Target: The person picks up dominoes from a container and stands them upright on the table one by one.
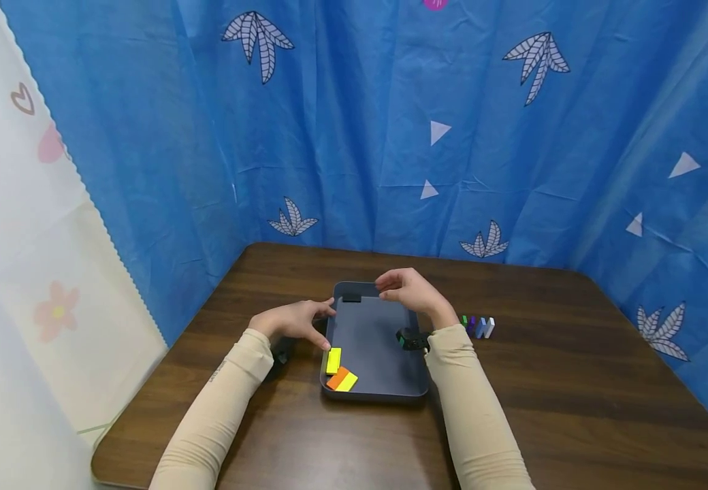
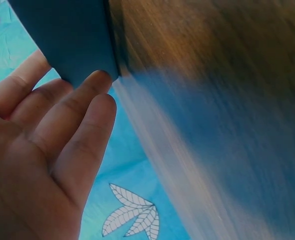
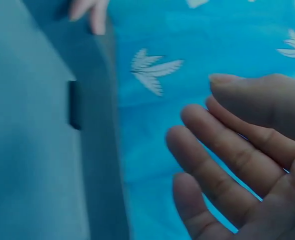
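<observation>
A dark grey rectangular tray [image 1: 378, 337] lies on the table between my hands. My left hand [image 1: 293, 320] is at its left side, thumb apart from the fingers and thumb tip close by the rim. In the left wrist view the extended fingertips [image 2: 101, 80] are right at the tray's outer wall [image 2: 80, 40]. My right hand [image 1: 415, 294] hovers over the far right corner, fingers loosely bent with nothing in them. Inside the tray, a yellow block [image 1: 333, 361], an orange block [image 1: 338, 378] and another yellow block [image 1: 348, 382] lie in the near left corner. A black block [image 1: 351, 298] sits at the far end.
Right of the tray, partly behind the right forearm, small green [image 1: 465, 320], purple [image 1: 472, 325], blue [image 1: 481, 328] and white [image 1: 490, 328] blocks stand on the brown wooden table [image 1: 574, 367]. A blue patterned curtain [image 1: 366, 136] hangs behind the table's far edge.
</observation>
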{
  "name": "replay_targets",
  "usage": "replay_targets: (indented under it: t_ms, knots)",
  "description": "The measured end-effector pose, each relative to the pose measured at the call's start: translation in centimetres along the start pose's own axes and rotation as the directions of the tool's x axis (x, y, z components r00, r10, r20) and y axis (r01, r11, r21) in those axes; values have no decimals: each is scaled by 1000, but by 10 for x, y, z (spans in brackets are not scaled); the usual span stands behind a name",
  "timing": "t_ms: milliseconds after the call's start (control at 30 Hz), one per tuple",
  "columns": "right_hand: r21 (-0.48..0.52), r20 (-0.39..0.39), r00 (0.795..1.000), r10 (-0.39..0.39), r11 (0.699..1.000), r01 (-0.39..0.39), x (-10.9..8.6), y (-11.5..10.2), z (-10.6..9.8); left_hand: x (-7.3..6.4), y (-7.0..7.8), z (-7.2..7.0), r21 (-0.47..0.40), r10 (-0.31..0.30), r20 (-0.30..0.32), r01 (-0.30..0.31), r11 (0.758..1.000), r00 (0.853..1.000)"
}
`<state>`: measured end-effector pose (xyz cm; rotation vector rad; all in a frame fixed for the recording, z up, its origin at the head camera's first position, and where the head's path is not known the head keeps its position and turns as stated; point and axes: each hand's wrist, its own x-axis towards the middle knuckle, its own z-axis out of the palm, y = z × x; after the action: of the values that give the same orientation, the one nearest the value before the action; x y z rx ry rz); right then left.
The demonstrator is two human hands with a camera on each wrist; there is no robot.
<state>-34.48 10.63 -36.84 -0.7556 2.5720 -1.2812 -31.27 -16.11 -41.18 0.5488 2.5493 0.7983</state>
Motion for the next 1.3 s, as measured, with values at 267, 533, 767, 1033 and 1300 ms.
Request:
replay_targets:
  t_ms: [267, 533, 767, 1033, 1300]
  knots:
    - [68, -10, 997, 78, 995, -78, 32, 23, 27, 1, 0, 0, -4, -1, 10, 1, 1000, 1000]
    - [-32, -42, 984, 172, 984, -173, 51, 40, 39, 2, -2, -2, 10, 54, 19, -54, 998, 998]
    - [26, 26, 974, 227, 973, -227, 62, 49, 51, 3, -6, 1, 16, 35, 17, -36, 999, 999]
    - [62, -31, 973, 229, 972, -227, 67, 57, 62, 4, -5, 3, 0, 35, 20, -35, 999, 999]
    - [53, -107, 962, 251, 968, -246, 73, 56, 68, 3, 0, -3, -20, 33, 24, -33, 999, 999]
